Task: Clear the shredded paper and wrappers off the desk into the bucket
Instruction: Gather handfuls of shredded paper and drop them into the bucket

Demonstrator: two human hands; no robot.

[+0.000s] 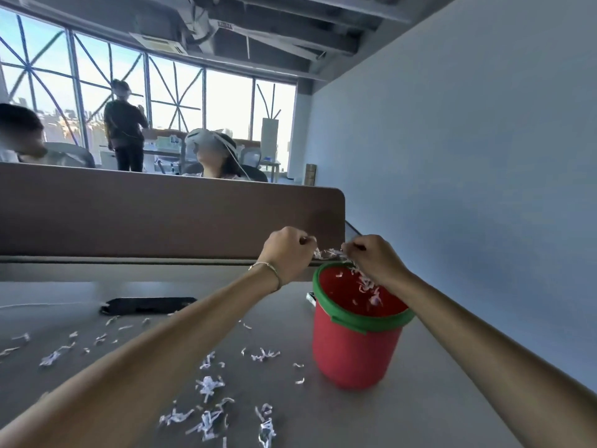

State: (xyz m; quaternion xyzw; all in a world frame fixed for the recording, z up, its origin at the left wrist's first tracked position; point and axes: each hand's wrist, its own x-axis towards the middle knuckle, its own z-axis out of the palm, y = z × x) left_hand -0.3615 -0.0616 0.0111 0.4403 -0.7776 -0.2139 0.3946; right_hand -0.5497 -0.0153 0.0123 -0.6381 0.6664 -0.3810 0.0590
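A red bucket (pixel 352 350) with a green rim stands on the grey desk (pixel 420 399) at the right. Both fists hover over its far rim. My left hand (pixel 287 253) is curled, with paper strips showing at its fingertips. My right hand (pixel 374 258) is closed on shredded paper (pixel 328 253), and strips (pixel 366 284) fall from it into the bucket. More shredded paper (pixel 208 386) lies scattered over the desk in front and to the left of the bucket.
A black flat object (pixel 148 304) lies on the desk at the left, with a white cable beside it. A brown partition (pixel 161 215) closes the desk's far edge. A wall runs along the right. Three people are beyond the partition.
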